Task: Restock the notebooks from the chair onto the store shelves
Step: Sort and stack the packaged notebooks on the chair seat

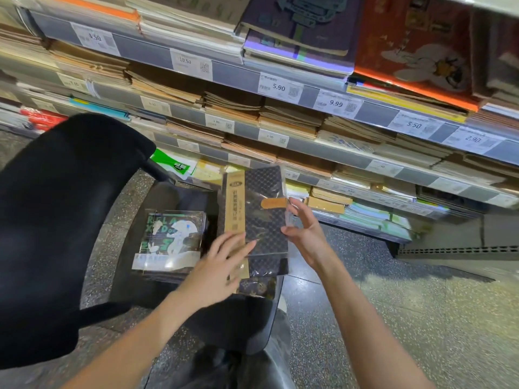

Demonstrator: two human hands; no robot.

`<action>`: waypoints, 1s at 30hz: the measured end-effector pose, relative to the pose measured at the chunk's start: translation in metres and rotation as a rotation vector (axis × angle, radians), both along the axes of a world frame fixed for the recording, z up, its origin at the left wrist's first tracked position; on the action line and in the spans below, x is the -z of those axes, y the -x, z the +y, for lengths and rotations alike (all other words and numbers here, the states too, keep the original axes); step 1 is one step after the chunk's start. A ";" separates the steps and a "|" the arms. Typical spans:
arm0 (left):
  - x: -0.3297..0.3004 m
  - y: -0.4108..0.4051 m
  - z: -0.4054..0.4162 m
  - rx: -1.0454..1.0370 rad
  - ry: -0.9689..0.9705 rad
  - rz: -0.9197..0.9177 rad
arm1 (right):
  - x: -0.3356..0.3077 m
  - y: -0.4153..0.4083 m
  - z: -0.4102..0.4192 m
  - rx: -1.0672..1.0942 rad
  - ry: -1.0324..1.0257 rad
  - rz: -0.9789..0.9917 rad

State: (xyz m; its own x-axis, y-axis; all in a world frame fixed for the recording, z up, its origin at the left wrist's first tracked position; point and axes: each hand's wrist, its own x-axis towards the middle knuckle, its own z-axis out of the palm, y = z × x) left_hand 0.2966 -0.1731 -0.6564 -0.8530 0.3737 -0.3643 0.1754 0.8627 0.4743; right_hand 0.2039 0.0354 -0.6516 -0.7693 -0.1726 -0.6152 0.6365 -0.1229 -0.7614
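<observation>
Currently the wrapped notebook (264,220) sits on top of a stack at the right edge of the chair seat (224,324). Left hand (216,268) rests flat on its near end, fingers spread. Right hand (306,234), fingers also spread, touches its right edge. Second stack (171,242) is just to the left.

Person, head-camera view.
- Hands: left hand (216,265) and right hand (306,234), both bare.
- Arms: left forearm (134,338) and right forearm (365,318), uncovered along their whole visible length.
- Lower garment: grey fabric (272,357) with a faint sheen at the bottom edge, beside black fabric (216,366). Both are blurred, cut not discernible.
</observation>
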 end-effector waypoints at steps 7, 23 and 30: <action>0.024 -0.019 0.020 0.036 0.054 -0.161 | 0.027 -0.011 -0.002 -0.024 -0.204 0.007; 0.042 -0.015 0.028 -0.434 -0.168 -0.194 | 0.038 -0.037 -0.004 -0.134 -0.310 0.042; 0.043 -0.021 0.022 -0.441 -0.175 -0.213 | 0.026 -0.046 -0.015 -0.101 -0.361 0.088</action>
State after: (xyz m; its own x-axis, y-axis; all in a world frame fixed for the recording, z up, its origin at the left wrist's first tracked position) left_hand 0.3173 -0.1509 -0.6990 -0.8569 0.0668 -0.5112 -0.3028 0.7373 0.6039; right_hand 0.2498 0.0208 -0.6777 -0.8120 -0.0346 -0.5827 0.5621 0.2226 -0.7965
